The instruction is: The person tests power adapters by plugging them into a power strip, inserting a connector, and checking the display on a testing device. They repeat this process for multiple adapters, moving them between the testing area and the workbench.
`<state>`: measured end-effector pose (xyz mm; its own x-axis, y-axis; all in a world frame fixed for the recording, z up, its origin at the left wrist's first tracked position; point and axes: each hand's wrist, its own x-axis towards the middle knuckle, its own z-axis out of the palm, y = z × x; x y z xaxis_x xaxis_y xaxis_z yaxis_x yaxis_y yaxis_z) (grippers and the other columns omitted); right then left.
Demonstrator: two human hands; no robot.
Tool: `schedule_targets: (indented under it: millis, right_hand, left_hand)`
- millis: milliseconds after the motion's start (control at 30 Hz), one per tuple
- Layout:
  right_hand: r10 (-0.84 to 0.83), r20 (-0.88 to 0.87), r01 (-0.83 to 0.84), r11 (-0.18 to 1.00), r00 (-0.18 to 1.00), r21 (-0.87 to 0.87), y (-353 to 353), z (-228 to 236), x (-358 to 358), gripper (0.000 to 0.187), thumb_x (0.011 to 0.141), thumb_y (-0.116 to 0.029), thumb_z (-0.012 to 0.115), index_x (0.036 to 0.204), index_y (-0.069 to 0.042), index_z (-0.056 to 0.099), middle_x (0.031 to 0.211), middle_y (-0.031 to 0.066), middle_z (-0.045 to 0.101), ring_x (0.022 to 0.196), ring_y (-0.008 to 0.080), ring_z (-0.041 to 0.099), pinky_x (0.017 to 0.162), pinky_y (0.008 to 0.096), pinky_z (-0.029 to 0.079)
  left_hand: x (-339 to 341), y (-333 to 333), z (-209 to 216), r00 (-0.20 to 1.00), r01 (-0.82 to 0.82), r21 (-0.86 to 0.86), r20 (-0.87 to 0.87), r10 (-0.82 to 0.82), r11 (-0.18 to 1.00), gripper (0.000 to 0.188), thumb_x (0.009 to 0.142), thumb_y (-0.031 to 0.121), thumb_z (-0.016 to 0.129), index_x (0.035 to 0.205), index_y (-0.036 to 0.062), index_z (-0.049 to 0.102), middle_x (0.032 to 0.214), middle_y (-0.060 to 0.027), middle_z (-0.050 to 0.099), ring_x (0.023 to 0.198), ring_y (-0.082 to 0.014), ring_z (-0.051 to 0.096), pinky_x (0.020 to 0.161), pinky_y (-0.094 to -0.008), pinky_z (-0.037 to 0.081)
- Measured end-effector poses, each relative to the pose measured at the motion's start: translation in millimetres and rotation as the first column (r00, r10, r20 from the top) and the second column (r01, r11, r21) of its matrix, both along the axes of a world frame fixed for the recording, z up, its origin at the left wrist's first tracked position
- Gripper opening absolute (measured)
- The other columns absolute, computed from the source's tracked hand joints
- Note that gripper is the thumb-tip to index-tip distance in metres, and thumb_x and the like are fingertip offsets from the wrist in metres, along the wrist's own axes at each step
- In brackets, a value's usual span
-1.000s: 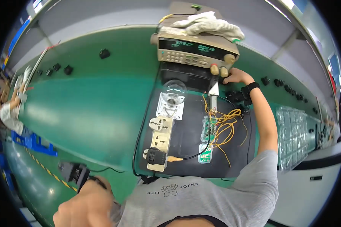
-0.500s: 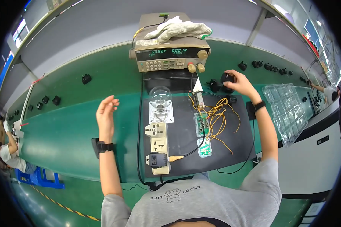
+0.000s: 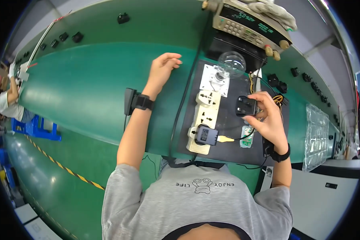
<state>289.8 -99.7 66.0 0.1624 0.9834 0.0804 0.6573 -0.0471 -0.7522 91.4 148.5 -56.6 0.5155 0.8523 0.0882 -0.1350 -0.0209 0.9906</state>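
Note:
My right hand [image 3: 268, 116] grips a black plug adapter [image 3: 245, 106] between thumb and fingers, its prongs showing. It is over the dark mat [image 3: 234, 134], right of the cream power strip [image 3: 203, 150]. A second black adapter [image 3: 206, 135] is plugged into the strip's near end, with a yellow connector [image 3: 225, 139] and black cable leading off it. A clear glass bulb [image 3: 232, 64] stands on a white square holder [image 3: 214, 81] beyond the strip. Over the green table, my left hand [image 3: 164, 71] is empty, fingers loosely bent and partly apart. A green circuit board [image 3: 247, 137] lies below my right hand.
A bench power supply [image 3: 248, 26] stands at the back on a black box [image 3: 232, 46], with white gloves [image 3: 274, 12] on top. Clear plastic trays [image 3: 317, 138] lie to the right. Several black adapters line the far edge. A co-worker [image 3: 13, 98] sits at the far left.
My right hand has brought the black adapter from the back right toward the power strip. The whole view has turned and shifted. My left hand remains empty.

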Motion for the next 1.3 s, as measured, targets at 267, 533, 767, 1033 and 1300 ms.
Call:
schedule_targets:
  millis: [267, 533, 767, 1033, 1300]
  right_hand:
    - [-0.154, -0.637, 0.135, 0.988, 0.756, -0.079, 24.1, -21.4, -27.8, 0.055, 0.077, 0.011, 0.059, 0.123, -0.007, 0.034, 0.108, 0.0144, 0.054, 0.072, 0.0190, 0.064, 0.054, 0.0224, 0.049]
    - [-0.064, -0.863, -0.101, 0.986, 0.501, -0.132, 34.6, -26.2, -27.4, 0.035, 0.082, 0.002, 0.061, 0.109, -0.008, 0.040, 0.113, 0.0083, 0.052, 0.104, 0.0202, 0.053, 0.091, 0.0351, 0.043]
    - [0.175, 0.075, -0.186, 0.967, 0.982, 0.172, 43.8, -37.8, -33.1, 0.048, 0.079, 0.004, 0.062, 0.124, -0.002, 0.045, 0.126, 0.0152, 0.049, 0.120, 0.0263, 0.046, 0.101, 0.0343, 0.035]
    - [0.249, 0.266, -0.268, 0.963, 0.931, 0.039, 47.8, -21.0, -48.5, 0.048, 0.073, 0.006, 0.066, 0.119, -0.001, 0.053, 0.125, 0.0163, 0.052, 0.111, 0.0354, 0.053, 0.091, 0.0361, 0.045]
    - [0.227, 0.294, -0.292, 0.936, 0.928, 0.197, 48.1, -32.4, -43.4, 0.049, 0.073, 0.007, 0.064, 0.120, -0.001, 0.053, 0.125, 0.0190, 0.051, 0.115, 0.0366, 0.050, 0.093, 0.0385, 0.044]
  left_hand:
    - [-1.8, -49.9, 40.1, 0.939, 0.293, 0.047, 0.174, -0.296, 0.955, 0.026, 0.082, 0.014, 0.067, 0.106, 0.0037, 0.063, 0.096, -0.0019, 0.062, 0.080, -0.0084, 0.056, 0.068, -0.0222, 0.047]
    - [11.4, -80.5, 44.4, 0.937, 0.248, 0.471, 0.105, -0.333, 0.846, 0.021, 0.079, 0.001, 0.064, 0.099, 0.0031, 0.068, 0.088, -0.0060, 0.063, 0.072, -0.0158, 0.060, 0.065, -0.0264, 0.048]
    - [2.9, -59.0, 47.3, 0.999, 0.019, 0.416, 0.038, -0.039, 0.909, 0.012, 0.083, 0.003, 0.062, 0.093, 0.0020, 0.068, 0.086, -0.0061, 0.066, 0.081, -0.0128, 0.062, 0.071, -0.0245, 0.048]
    - [0.3, -45.4, 31.8, 0.997, -0.066, 0.283, 0.054, 0.053, 0.957, 0.014, 0.086, 0.007, 0.061, 0.097, 0.0017, 0.067, 0.084, -0.0033, 0.067, 0.077, -0.0082, 0.062, 0.071, -0.0218, 0.048]
    - [8.6, -55.8, 41.2, 0.999, 0.033, 0.398, -0.043, -0.018, 0.917, 0.013, 0.085, 0.007, 0.062, 0.097, 0.0029, 0.067, 0.085, -0.0035, 0.066, 0.076, -0.0091, 0.061, 0.069, -0.0227, 0.047]
